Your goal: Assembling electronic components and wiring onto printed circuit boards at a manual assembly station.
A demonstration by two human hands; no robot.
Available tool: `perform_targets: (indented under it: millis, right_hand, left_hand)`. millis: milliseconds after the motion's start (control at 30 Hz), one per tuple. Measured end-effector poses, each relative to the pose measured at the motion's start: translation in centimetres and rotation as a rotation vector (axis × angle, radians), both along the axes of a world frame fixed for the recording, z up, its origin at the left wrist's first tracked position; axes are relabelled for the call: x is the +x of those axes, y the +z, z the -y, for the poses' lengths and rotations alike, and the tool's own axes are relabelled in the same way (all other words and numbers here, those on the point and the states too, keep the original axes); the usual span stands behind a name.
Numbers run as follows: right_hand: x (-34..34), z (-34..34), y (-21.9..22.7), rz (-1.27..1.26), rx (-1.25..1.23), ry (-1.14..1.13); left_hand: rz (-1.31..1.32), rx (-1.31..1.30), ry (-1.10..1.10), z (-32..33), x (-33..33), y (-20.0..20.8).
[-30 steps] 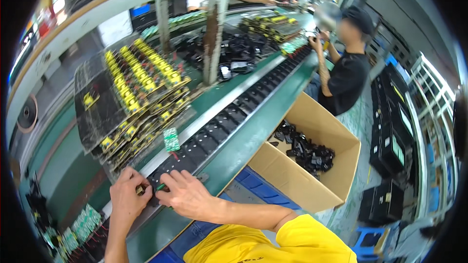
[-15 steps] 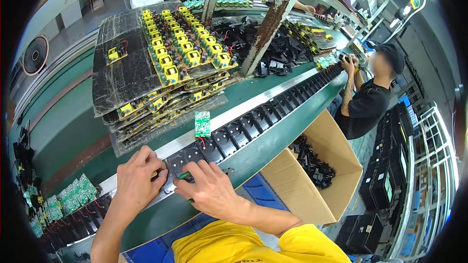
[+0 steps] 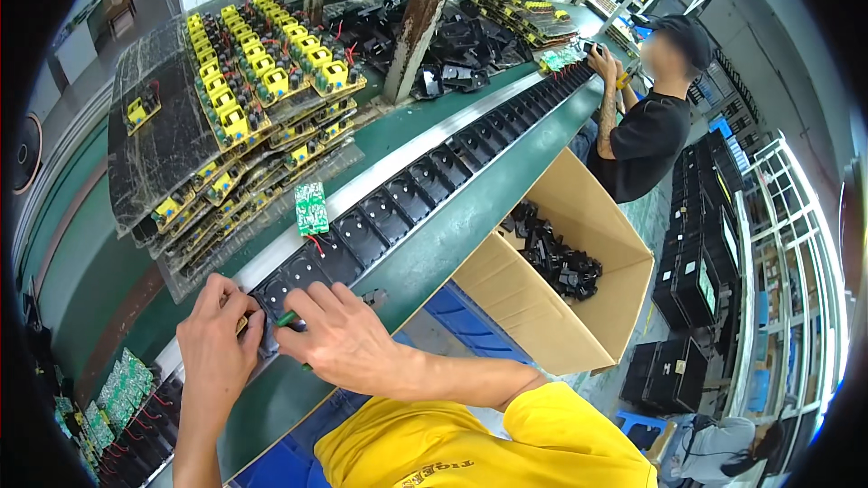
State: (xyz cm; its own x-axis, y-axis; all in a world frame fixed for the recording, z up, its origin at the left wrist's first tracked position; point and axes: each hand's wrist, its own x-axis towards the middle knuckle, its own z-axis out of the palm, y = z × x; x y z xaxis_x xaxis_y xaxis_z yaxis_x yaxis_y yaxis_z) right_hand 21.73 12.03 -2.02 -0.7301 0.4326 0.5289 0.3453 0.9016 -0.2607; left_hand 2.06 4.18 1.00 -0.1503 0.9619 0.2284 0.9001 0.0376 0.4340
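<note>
Left hand (image 3: 220, 334): lower left of the frame, my thumb and fingertips pinched round a yellowish part (image 3: 242, 323), mostly hidden.
Right hand (image 3: 336, 336): closed round a green-handled tool (image 3: 287, 318), just beside my left.
Boards done, I judge: green boards (image 3: 117, 393) with red wires, standing along the row, far lower left.
Casings left: black casings (image 3: 389, 215) without boards, running toward upper right.
Loose board (image 3: 311, 210): left of centre, red wire attached.

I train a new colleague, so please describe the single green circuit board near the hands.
Find the diagonal row of black cases on the green table. Follow it towards the right hand; just before it, the green circuit board sits at the row's upper edge, red wires below. Unlike the clustered green boards at lower left, it lies alone.
</note>
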Motion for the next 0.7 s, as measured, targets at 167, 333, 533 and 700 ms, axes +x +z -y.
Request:
perform_targets:
  millis: [167,333,533,700]
  right_hand:
    - [-0.2,0.2,-0.2,-0.017,0.003,-0.002]
    - [-0.1,0.3,-0.1,-0.025,-0.003,-0.007]
    - [-0.1,0.6,-0.1,-0.017,0.002,-0.023]
    - [0.2,1.3,2.8,0.004,-0.143,0.033]
  left_hand:
    - [-0.047,0.037,-0.005,0.3,-0.1,-0.2]
    - [-0.014,0.020,-0.015,-0.1,-0.4,0.1]
    - [-0.127,0.051,-0.009,0.6,-1.3,-1.1]
    - [-0.190,0.053,-0.042,1.8,-1.3,-0.3]
